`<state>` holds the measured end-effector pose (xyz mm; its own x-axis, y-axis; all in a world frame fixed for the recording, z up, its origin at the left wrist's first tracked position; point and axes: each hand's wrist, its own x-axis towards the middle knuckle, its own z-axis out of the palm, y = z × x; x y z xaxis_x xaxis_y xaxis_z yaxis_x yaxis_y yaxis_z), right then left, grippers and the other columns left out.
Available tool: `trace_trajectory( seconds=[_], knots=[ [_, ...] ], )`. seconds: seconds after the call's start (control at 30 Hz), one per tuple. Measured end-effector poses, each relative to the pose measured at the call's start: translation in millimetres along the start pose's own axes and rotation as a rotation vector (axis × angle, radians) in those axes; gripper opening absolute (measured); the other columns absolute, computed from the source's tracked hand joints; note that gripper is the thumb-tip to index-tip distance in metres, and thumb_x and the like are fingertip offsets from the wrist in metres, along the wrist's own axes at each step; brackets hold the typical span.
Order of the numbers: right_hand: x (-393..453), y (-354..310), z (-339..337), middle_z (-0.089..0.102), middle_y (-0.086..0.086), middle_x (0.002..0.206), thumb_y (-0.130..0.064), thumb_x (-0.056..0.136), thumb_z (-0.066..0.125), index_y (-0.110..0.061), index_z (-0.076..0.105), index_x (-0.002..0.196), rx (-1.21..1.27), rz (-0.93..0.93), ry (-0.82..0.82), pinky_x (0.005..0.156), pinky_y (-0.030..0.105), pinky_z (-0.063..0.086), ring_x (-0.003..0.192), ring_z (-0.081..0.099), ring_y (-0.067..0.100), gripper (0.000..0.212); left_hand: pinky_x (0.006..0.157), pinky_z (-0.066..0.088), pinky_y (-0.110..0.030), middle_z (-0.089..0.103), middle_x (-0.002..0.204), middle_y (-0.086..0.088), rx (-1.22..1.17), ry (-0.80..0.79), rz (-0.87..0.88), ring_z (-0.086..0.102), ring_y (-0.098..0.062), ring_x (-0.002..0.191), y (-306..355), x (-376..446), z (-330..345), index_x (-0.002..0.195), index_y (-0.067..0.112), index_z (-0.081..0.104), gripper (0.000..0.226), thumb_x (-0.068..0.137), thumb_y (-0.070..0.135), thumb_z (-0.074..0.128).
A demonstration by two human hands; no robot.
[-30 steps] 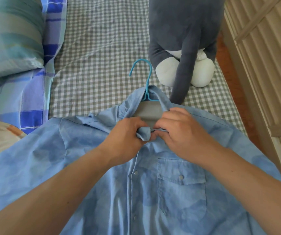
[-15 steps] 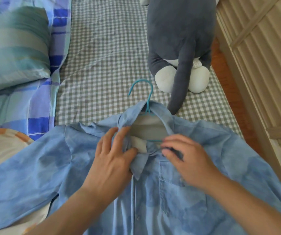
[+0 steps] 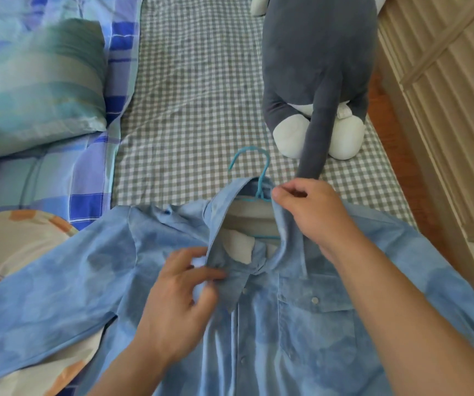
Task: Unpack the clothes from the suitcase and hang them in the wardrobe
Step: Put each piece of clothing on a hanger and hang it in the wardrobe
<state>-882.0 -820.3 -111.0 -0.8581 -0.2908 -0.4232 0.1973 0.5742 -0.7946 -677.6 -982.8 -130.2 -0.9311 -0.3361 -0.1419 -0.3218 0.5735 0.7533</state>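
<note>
The light-blue button-front cotton shirt lies flat across the lower frame on the grey-checked bedsheet, a turquoise wire hanger in its neck. Right hand pinches the collar edge; left hand pinches the collar point. A grey plush cat sits just beyond.

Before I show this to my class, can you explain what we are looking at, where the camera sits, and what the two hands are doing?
The camera is worn on a person's head and looks down at their own bare hands; no machine is involved. A blue shirt lies on a checked bed sheet, with a blue hanger inside its collar. The right hand pinches the collar near the hook. The left hand holds the collar's other side, slightly blurred. Beside them are a grey and white soft toy and a striped pillow.
</note>
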Motion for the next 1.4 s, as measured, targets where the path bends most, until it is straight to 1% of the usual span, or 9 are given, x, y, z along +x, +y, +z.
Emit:
trace_trajectory(
  seconds=[0.1, 0.27, 0.53, 0.7, 0.77, 0.9, 1.07, 1.2, 1.4],
  knots=[
    [-31, 5, 1, 0.071, -0.008, 0.077, -0.032, 0.091, 0.070, -0.023, 0.073, 0.088, 0.086, 0.035, -0.062, 0.067, 0.018, 0.048, 0.073, 0.065, 0.001, 0.010, 0.086, 0.052, -0.033, 0.058, 0.108, 0.017, -0.091, 0.238, -0.209, 0.062, -0.007, 0.098, 12, 18, 0, 0.086, 0.033, 0.056, 0.021, 0.085, 0.044, 0.074],
    [-54, 13, 15, 0.071, -0.010, 0.081, -0.033, 0.096, 0.063, -0.027, 0.070, 0.087, -0.040, 0.093, 0.026, 0.074, 0.025, 0.051, 0.079, 0.066, 0.005, 0.013, 0.084, 0.050, -0.026, 0.048, 0.116, 0.020, -0.035, 0.158, -0.179, 0.056, -0.004, 0.105, 49, 29, 15, 0.119, 0.033, 0.053, 0.058, 0.074, 0.062, 0.075],
    [-78, 14, 32, 0.055, -0.004, 0.057, -0.029, 0.096, 0.061, -0.012, 0.062, 0.068, 0.060, 0.014, 0.202, 0.053, 0.018, 0.041, 0.054, 0.048, 0.005, 0.033, 0.086, 0.052, -0.025, 0.032, 0.127, 0.016, -0.057, 0.184, -0.287, 0.052, -0.009, 0.112, 37, -17, 40, 0.129, 0.035, 0.048, 0.059, 0.078, 0.048, 0.074],
    [-99, 13, 34, 0.067, 0.003, 0.072, -0.025, 0.097, 0.062, -0.019, 0.069, 0.076, 0.124, 0.001, 0.181, 0.057, 0.018, 0.046, 0.066, 0.061, 0.016, 0.023, 0.078, 0.052, -0.026, 0.065, 0.106, 0.014, -0.314, 0.377, -0.325, 0.065, -0.007, 0.096, 33, -8, 43, 0.100, 0.034, 0.068, 0.016, 0.096, 0.019, 0.066],
    [-101, 18, 31, 0.070, 0.003, 0.074, -0.024, 0.098, 0.061, -0.023, 0.071, 0.079, 0.128, 0.025, 0.151, 0.065, 0.024, 0.053, 0.072, 0.065, 0.019, 0.021, 0.081, 0.055, -0.028, 0.077, 0.096, 0.004, -0.627, 0.256, -0.403, 0.072, -0.015, 0.094, 30, 3, 21, 0.097, 0.026, 0.078, 0.018, 0.098, 0.013, 0.064],
    [-96, 26, 24, 0.075, 0.001, 0.085, -0.027, 0.100, 0.057, -0.023, 0.074, 0.086, 0.172, 0.131, 0.045, 0.087, 0.048, 0.057, 0.086, 0.072, 0.021, 0.023, 0.079, 0.061, -0.037, 0.075, 0.103, -0.020, -1.078, -0.375, -0.514, 0.073, -0.027, 0.090, 10, 17, -23, 0.108, 0.011, 0.076, 0.022, 0.086, 0.012, 0.073],
    [-91, 27, 17, 0.076, 0.014, 0.091, -0.031, 0.102, 0.054, -0.008, 0.075, 0.090, 0.356, 0.268, -0.098, 0.091, 0.049, 0.056, 0.094, 0.072, 0.032, 0.034, 0.069, 0.056, -0.027, 0.070, 0.086, -0.017, -0.944, -0.493, -0.603, 0.066, -0.025, 0.079, -4, 35, -42, 0.089, -0.001, 0.073, 0.025, 0.097, 0.022, 0.064],
    [-85, 32, 17, 0.077, 0.011, 0.093, -0.031, 0.102, 0.056, -0.006, 0.074, 0.097, 0.627, 0.465, 0.037, 0.081, 0.039, 0.056, 0.092, 0.074, 0.026, 0.031, 0.069, 0.054, -0.027, 0.070, 0.082, -0.009, -0.915, -0.399, -0.650, 0.066, -0.014, 0.071, 5, 32, -30, 0.089, 0.010, 0.075, 0.021, 0.100, 0.014, 0.057],
    [-105, 66, 19, 0.075, 0.005, 0.091, -0.024, 0.104, 0.050, -0.019, 0.075, 0.085, 0.638, 0.299, 0.184, 0.081, 0.035, 0.052, 0.088, 0.071, 0.017, 0.032, 0.076, 0.051, -0.014, 0.073, 0.084, 0.014, -0.195, -0.099, -0.535, 0.067, 0.001, 0.079, -10, -25, 8, 0.090, 0.029, 0.069, 0.008, 0.094, 0.036, 0.067]
  ],
)
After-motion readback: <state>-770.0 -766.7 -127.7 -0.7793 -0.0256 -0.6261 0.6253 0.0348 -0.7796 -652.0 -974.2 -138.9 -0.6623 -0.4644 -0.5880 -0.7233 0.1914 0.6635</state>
